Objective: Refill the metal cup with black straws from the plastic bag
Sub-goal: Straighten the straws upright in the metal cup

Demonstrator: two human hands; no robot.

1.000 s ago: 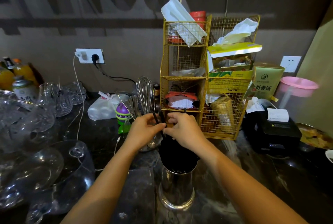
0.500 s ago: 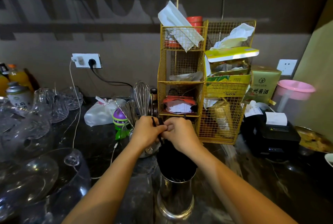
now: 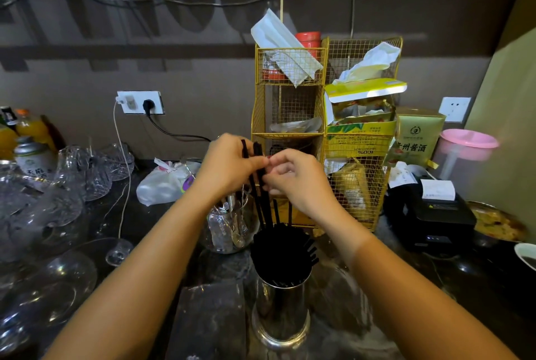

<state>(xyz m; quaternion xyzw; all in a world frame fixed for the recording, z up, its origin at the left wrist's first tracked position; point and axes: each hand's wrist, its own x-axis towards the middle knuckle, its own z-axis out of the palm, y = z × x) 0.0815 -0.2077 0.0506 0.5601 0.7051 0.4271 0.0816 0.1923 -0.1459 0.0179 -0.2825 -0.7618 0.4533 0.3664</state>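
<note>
Left hand (image 3: 226, 165) and right hand (image 3: 295, 182) pinch roughly four black straws (image 3: 262, 206) over one metal cup (image 3: 280, 310).

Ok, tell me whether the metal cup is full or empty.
Full: black straws crowd the mouth of the upright metal cup, fanning above its rim. The left hand and right hand pinch a few more above it.

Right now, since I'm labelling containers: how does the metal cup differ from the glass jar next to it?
The metal cup is opaque, shiny and tall with straight walls; the glass jar is clear, lower and rounder. The cup holds black straws; the jar holds metal utensils. Both stand upright on the dark counter.
</note>
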